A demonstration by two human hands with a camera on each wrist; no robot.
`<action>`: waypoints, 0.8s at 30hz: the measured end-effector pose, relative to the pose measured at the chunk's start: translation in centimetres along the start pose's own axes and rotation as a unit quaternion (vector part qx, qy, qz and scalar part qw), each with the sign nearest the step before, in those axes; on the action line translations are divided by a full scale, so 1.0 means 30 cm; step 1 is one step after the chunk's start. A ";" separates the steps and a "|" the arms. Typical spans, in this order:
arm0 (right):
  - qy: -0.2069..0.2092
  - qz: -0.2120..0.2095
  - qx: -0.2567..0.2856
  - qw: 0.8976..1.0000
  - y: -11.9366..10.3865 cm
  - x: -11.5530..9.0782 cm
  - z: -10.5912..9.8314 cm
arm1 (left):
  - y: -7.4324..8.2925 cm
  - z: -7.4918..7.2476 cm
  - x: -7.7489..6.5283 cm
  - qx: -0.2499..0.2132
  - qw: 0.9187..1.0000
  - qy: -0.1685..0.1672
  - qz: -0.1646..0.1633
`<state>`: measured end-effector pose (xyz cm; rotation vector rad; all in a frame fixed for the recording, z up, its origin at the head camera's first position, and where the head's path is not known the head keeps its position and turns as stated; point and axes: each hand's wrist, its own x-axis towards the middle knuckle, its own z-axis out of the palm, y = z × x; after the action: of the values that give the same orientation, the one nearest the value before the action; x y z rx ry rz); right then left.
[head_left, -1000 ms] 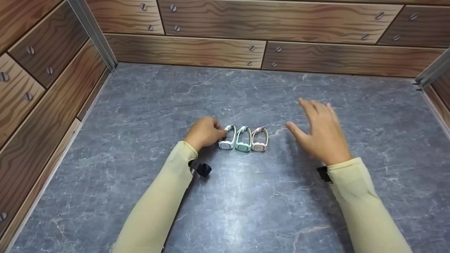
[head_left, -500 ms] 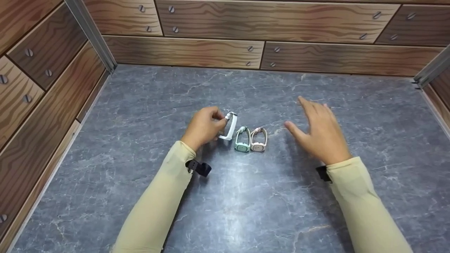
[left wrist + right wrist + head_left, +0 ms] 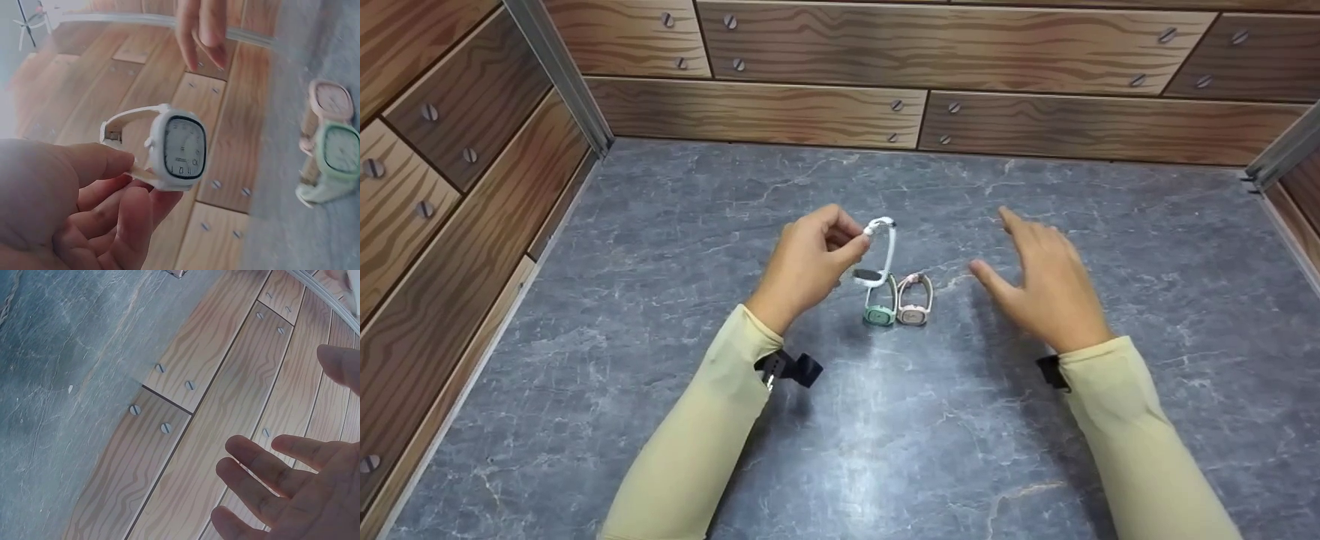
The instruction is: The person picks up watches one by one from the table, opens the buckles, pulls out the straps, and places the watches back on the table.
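Observation:
My left hand (image 3: 810,262) pinches a white wristwatch (image 3: 185,147) by its strap, between thumb and fingers, raised off the tabletop. Its strap is looped closed, and in the left wrist view the squarish dial faces the camera. Below it on the table stand a green wristwatch (image 3: 879,315) and a pink wristwatch (image 3: 913,313), side by side with straps looped; the white one overlaps the green one's strap in the head view. To the right of them my right hand (image 3: 1046,285) hovers with fingers extended and thumb spread, holding nothing.
The grey marbled tabletop (image 3: 720,465) is bounded at the back by a wood-patterned wall (image 3: 810,112) and at the left by a similar wall (image 3: 487,217). Metal corner posts (image 3: 566,75) stand at the rear corners. Dark camera mounts sit on both wrists.
My left hand has lifted the white wristwatch from beside the green one, raising it and carrying it slightly right. The green and pink watches and my right hand have stayed in place.

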<state>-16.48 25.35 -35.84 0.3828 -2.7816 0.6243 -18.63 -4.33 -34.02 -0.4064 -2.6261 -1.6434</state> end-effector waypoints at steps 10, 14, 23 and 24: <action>-0.004 0.006 -0.002 1.000 -0.001 0.002 -0.001 | 0.101 -0.006 -0.041 -0.028 0.997 0.008 0.070; -0.001 0.004 -0.001 1.000 -0.003 -0.001 -0.001 | 0.130 -0.001 -0.062 -0.016 0.995 0.001 0.099; 0.050 -0.040 0.038 0.997 -0.038 -0.007 -0.034 | 0.174 0.016 -0.096 -0.040 0.990 -0.022 0.135; 0.062 -0.049 0.052 0.996 -0.048 -0.010 -0.041 | 0.176 0.019 -0.097 -0.041 0.989 -0.024 0.138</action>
<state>-15.53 24.71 -34.31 0.4818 -2.6029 0.7451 -14.56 -2.25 -30.06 -0.7826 -2.4037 -1.6720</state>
